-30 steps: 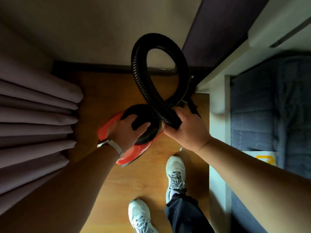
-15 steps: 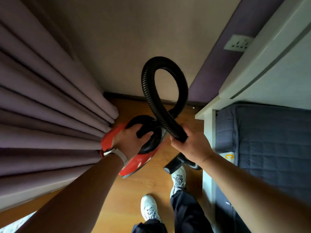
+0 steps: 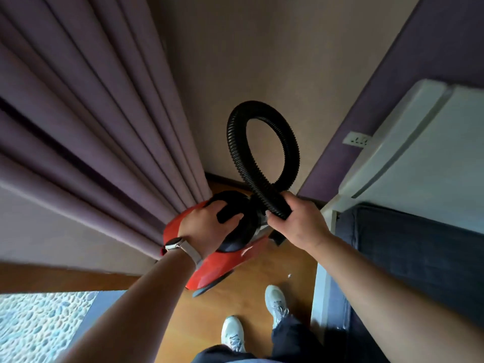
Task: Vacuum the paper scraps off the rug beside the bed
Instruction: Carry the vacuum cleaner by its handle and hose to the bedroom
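A red vacuum cleaner (image 3: pixel 222 268) with a black top hangs above the wooden floor, carried in both hands. My left hand (image 3: pixel 207 229), with a watch on its wrist, is shut on the black handle on top. My right hand (image 3: pixel 296 224) grips the ribbed black hose (image 3: pixel 235 153), which loops upward in front of the wall. A small white paper scrap (image 3: pixel 289 275) lies on the floor near the bed. A pale patterned rug (image 3: pixel 39 326) shows at the bottom left.
Purple curtains (image 3: pixel 91 140) fill the left side. The bed with a dark blue cover (image 3: pixel 419 258) and white headboard (image 3: pixel 419 142) stands on the right. A wall socket (image 3: pixel 356 139) sits above it. My white shoes (image 3: pixel 275 302) stand on the narrow wooden floor strip (image 3: pixel 262 273).
The vacuum has been lifted higher and the view has swung up and back. The rug at bottom left and more of the curtains now show. Both grips are unchanged.
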`<state>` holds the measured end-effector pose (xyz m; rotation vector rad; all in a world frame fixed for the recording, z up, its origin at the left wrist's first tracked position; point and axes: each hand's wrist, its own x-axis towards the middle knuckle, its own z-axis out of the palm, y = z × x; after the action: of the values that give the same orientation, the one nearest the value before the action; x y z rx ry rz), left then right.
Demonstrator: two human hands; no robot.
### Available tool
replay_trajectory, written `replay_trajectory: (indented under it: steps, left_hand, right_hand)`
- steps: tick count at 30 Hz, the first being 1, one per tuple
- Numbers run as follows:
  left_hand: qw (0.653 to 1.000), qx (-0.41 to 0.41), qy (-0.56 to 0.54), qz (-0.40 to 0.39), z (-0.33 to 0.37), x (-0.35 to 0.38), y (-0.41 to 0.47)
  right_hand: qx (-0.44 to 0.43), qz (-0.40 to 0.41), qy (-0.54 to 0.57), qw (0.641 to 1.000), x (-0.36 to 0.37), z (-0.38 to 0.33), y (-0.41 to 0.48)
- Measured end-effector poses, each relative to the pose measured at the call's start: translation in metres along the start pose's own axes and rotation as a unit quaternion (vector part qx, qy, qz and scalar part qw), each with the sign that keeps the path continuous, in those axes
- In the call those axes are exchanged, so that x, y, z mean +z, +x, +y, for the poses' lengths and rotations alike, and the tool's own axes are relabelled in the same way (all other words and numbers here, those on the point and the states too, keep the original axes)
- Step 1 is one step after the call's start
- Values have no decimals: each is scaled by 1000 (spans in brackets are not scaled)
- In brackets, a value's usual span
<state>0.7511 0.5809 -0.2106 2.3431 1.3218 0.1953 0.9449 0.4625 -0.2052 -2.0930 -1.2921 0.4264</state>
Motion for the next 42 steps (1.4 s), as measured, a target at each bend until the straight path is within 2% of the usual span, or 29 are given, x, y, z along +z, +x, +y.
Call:
replay_trajectory:
  steps: [5, 16, 19, 25, 30, 33, 42]
  left_hand:
    - [998, -65, -9, 26, 22, -37, -25]
    - [968, -227, 11, 109, 47, -69, -80]
    - [954, -260, -12, 147, 44, -75, -103]
    - [906, -349, -47, 236, 29, -87, -177]
    - [872, -417, -18, 254, 15, -101, -251]
    - [850, -447, -26, 279, 1, -104, -300]
    - [775, -539, -49, 327, -41, -117, -477]
  right_hand:
    - [-95, 11, 3, 995, -22, -26, 1]
    - [-185, -107, 102, 972, -39, -54, 24]
    - [-212, -145, 125, 958, -33, -69, 26]
    - [-297, -228, 110, 921, -11, -126, 4]
    - [-363, -296, 90, 879, 12, -177, -38]
    - [-388, -339, 68, 854, 27, -208, -73]
    - [-473, -374, 79, 794, 88, -304, -231]
